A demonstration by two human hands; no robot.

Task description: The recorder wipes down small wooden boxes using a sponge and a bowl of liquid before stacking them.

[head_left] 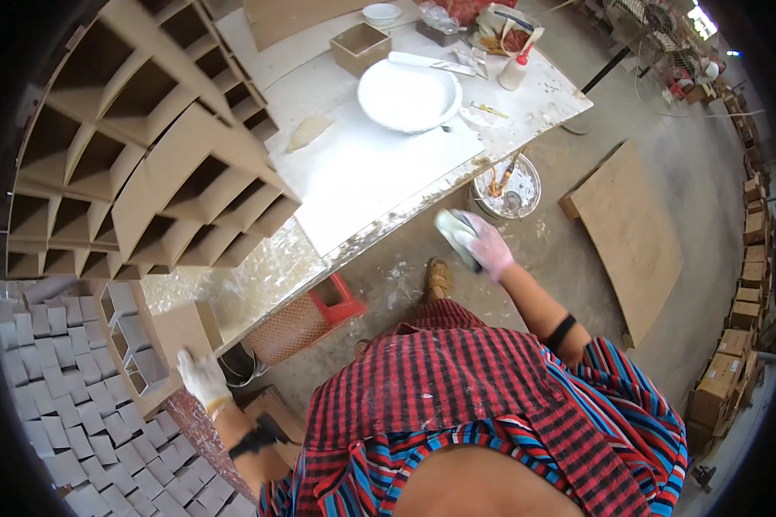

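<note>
My left hand (201,377), in a white glove, is at the near edge of a brown fibreboard box (184,329) at the workbench's left end. Its fingers close over that edge and are partly hidden. My right hand (489,248), also gloved, is raised off the bench's front edge. It grips a pale greenish block (458,236) with a dark underside, whose exact kind I cannot make out. Beside the box is a small frame with compartments (134,338). Larger brown compartment racks (207,133) stand on the bench at the left.
The paint-spattered workbench (362,239) carries a white basin (408,93), an open wooden box (359,50) and a squeeze bottle (516,72). On the floor are a bucket (533,202) with a brush, a red stool (343,302), a wooden panel (634,246) and many grey-white pieces (86,405).
</note>
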